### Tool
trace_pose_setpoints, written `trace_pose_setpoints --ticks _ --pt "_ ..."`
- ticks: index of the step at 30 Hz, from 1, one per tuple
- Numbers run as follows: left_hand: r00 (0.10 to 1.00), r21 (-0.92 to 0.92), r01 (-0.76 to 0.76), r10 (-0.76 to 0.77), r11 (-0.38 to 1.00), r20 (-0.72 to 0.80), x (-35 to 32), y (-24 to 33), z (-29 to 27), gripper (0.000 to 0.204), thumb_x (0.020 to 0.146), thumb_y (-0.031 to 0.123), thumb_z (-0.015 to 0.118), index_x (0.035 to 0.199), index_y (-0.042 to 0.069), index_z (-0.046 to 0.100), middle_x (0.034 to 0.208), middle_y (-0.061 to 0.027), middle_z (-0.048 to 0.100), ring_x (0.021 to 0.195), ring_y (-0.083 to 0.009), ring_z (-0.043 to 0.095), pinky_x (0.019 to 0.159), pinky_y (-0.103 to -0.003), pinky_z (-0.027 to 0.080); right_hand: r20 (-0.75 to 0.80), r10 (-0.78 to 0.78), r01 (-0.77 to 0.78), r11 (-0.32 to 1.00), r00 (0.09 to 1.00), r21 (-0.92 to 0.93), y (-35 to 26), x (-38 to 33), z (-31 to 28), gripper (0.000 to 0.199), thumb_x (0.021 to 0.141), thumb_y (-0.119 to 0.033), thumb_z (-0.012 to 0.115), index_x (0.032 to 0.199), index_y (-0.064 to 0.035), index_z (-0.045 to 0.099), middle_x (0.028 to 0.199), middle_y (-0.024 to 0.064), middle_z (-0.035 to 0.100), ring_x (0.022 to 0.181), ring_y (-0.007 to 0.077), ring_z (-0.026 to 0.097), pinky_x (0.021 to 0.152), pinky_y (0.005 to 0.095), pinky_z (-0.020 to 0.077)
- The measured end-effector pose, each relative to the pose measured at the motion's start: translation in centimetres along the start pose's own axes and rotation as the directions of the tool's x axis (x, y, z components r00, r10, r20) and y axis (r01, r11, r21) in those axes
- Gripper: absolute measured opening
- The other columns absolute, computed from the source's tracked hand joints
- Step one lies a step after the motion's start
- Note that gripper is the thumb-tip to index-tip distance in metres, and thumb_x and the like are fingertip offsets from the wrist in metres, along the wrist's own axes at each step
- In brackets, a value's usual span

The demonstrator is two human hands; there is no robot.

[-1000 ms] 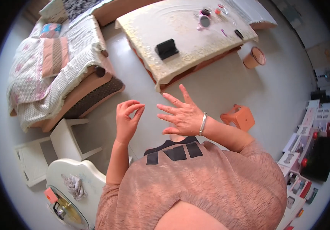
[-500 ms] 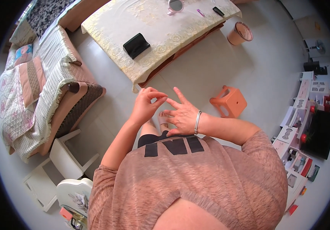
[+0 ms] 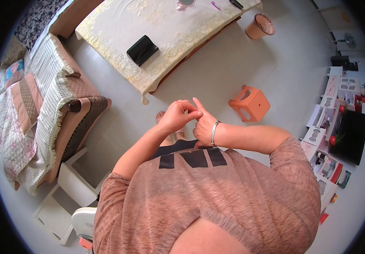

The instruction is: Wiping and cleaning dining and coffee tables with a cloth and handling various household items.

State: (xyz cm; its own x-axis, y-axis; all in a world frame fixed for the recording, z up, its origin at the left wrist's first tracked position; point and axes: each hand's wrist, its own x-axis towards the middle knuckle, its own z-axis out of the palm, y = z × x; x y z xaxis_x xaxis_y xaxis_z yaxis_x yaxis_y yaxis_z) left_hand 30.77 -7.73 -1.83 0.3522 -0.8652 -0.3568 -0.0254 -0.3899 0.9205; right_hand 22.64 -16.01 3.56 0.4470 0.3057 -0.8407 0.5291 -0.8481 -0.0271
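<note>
In front of my waist, my left hand [image 3: 180, 116] reaches across to my right hand [image 3: 206, 123]. Its thumb and index finger close in a pinch at the fingers of the right hand, apparently on one finger; the exact contact is partly hidden. On my right hand the index finger points straight out, and its thumb rests low by the dark shorts [image 3: 176, 149]. The other right fingers are mostly covered. A silver bangle [image 3: 213, 133] circles my right wrist. No separate object shows in either hand.
Ahead stands a table with a lace cloth [image 3: 110, 38], bearing a black stand-like object [image 3: 142, 50]. An orange stool [image 3: 254, 103] and a pinkish bin [image 3: 259, 26] are to the right. A covered sofa [image 3: 55, 80] lines the left; a white cabinet [image 3: 316, 135] lines the right.
My left hand has moved right, from the fingertips of the right hand further onto its fingers. The right hand's spread fingers have drawn in, except the index. The view has shifted slightly.
</note>
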Motion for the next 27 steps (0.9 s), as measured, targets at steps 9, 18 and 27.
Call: trace_pose_setpoints --ticks 9,18,27 --pt "0.989 -0.512 -0.019 -0.060 0.859 -0.138 -0.8 -2.5 -4.3 0.011 0.078 0.010 0.056 0.072 0.001 0.056 0.072 -0.0002 0.053 0.069 -0.0063 0.047 0.063 -0.019 0.037 -0.109 -0.013 0.024 0.994 0.994 0.104 0.8 1.2 0.5 0.041 0.071 -0.052 0.048 0.078 -0.0158 0.064 0.074 0.0005 0.059 0.088 0.0232 0.051 0.095 0.0603 -0.0037" --pt "0.989 -0.684 0.024 -0.117 0.729 -0.091 -7.2 -12.9 -13.5 0.042 0.070 0.008 0.060 0.110 0.008 0.048 0.102 -0.0086 0.050 0.090 -0.0147 0.048 0.075 -0.032 0.041 -0.232 -0.071 0.201 0.771 0.970 0.604 3.0 0.4 0.8 0.039 0.078 -0.046 0.045 0.096 -0.0149 0.059 0.083 0.0023 0.061 0.089 0.0219 0.053 0.098 0.0522 0.0110" --pt "0.561 0.212 0.827 -0.744 0.520 -0.362 -11.7 -23.7 -21.5 0.038 0.066 0.026 0.060 0.103 0.018 0.055 0.131 -0.0082 0.027 0.124 -0.0282 0.018 0.093 -0.059 0.011 -0.094 0.267 0.147 -0.190 0.959 0.971 9.4 8.0 5.4 0.037 0.081 -0.042 0.044 0.103 -0.0158 0.057 0.091 0.0072 0.061 0.090 0.0193 0.054 0.094 0.0396 0.0256"
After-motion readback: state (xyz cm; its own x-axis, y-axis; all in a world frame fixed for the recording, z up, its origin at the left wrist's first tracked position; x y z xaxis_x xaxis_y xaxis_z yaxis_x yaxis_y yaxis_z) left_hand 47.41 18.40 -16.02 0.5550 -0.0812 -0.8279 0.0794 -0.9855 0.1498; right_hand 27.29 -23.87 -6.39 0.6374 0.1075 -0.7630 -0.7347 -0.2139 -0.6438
